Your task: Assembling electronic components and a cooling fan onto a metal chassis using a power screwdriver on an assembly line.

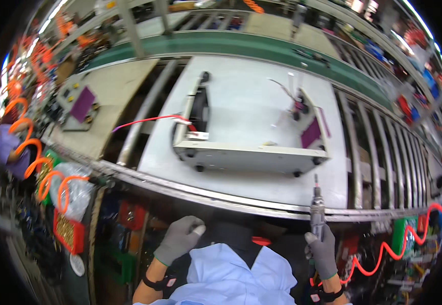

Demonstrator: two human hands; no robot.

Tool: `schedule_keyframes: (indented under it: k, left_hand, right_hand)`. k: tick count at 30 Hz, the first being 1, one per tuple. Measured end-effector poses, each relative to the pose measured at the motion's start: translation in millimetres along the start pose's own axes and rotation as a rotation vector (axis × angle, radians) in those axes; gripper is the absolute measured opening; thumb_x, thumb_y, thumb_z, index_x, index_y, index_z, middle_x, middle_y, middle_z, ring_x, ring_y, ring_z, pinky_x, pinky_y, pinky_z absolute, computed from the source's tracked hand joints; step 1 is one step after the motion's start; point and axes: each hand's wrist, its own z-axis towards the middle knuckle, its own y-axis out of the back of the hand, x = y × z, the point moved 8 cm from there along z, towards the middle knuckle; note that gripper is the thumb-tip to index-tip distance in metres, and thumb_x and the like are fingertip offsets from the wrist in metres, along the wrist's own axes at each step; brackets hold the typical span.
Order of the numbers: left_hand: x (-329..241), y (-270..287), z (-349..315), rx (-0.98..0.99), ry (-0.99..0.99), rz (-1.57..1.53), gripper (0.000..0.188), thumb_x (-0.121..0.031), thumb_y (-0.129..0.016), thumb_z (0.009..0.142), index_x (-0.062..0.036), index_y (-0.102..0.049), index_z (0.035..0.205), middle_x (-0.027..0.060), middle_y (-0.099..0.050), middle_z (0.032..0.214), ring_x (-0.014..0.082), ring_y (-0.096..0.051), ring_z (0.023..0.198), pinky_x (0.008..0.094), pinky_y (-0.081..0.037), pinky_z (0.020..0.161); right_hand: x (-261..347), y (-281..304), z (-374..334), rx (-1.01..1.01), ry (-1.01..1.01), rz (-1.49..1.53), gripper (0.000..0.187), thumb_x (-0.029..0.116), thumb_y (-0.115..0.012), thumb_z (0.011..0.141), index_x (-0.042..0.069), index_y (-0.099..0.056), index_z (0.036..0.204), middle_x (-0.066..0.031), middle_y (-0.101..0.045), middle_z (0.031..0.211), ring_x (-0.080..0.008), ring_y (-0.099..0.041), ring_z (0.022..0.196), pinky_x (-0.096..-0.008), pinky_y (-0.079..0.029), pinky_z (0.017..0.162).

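My right hand (324, 254), in a grey glove, is wrapped round a power screwdriver (317, 211) whose bit points away from me, just in front of the metal frame. My left hand (179, 241), also gloved, hovers before the table edge with its fingers curled in; whatever they may hold is hidden. Ahead of both hands stands an open pale metal frame (251, 156) on small black feet. A black fan-like part (199, 109) is fixed inside its left end, where a red cable (150, 120) trails out. Its right end carries a purple panel (311, 133).
The frame rests on a white board (231, 190) over a roller conveyor (378, 152). On the left lies another panel with a purple patch (82, 104). Orange coiled hoses (22, 122) hang there, above a red bin of brass-coloured screws (67, 233). A green belt (221, 43) runs behind.
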Motion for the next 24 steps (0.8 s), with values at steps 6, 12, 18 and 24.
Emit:
schedule_keyframes:
  k: [6,12,18,24]
  left_hand:
    - [-97,-78,31,0.159,-0.440,0.006,0.015,-0.012,-0.067,0.089,-0.0021,-0.068,0.101,0.0132,-0.066,0.089,0.0240,-0.067,0.075,0.0330,-0.054,0.069]
    - [-141,-115,38,0.113,-0.673,0.045,0.011,-0.009,-0.070,0.086,-0.0046,-0.066,0.095,0.0126,-0.065,0.086,0.0298,-0.066,0.074,0.0373,-0.054,0.065]
    - [-156,-134,50,0.048,-0.731,0.075,0.010,-0.009,-0.070,0.086,-0.0056,-0.065,0.094,0.0121,-0.064,0.086,0.0307,-0.066,0.078,0.0394,-0.054,0.068]
    - [-170,-150,65,0.104,-0.729,0.234,0.020,-0.011,-0.072,0.083,-0.0071,-0.065,0.101,0.0108,-0.063,0.092,0.0311,-0.064,0.085,0.0417,-0.053,0.072]
  right_hand:
    - [44,36,-26,0.028,0.315,-0.588,0.048,0.021,-0.076,0.079,0.000,-0.057,0.117,-0.0120,-0.063,0.077,-0.0253,-0.067,0.064,-0.0391,-0.056,0.061]
    - [84,52,-27,0.199,0.406,-1.228,0.063,0.027,-0.080,0.070,0.005,-0.057,0.125,-0.0145,-0.064,0.098,-0.0356,-0.068,0.080,-0.0450,-0.057,0.069]
    - [114,50,-5,0.333,0.414,-1.371,0.058,0.027,-0.080,0.069,0.006,-0.057,0.118,-0.0133,-0.063,0.096,-0.0348,-0.068,0.072,-0.0444,-0.057,0.064]
    - [124,47,7,0.409,0.450,-1.443,0.056,0.027,-0.081,0.068,0.007,-0.058,0.115,-0.0116,-0.063,0.096,-0.0328,-0.068,0.069,-0.0430,-0.057,0.061]
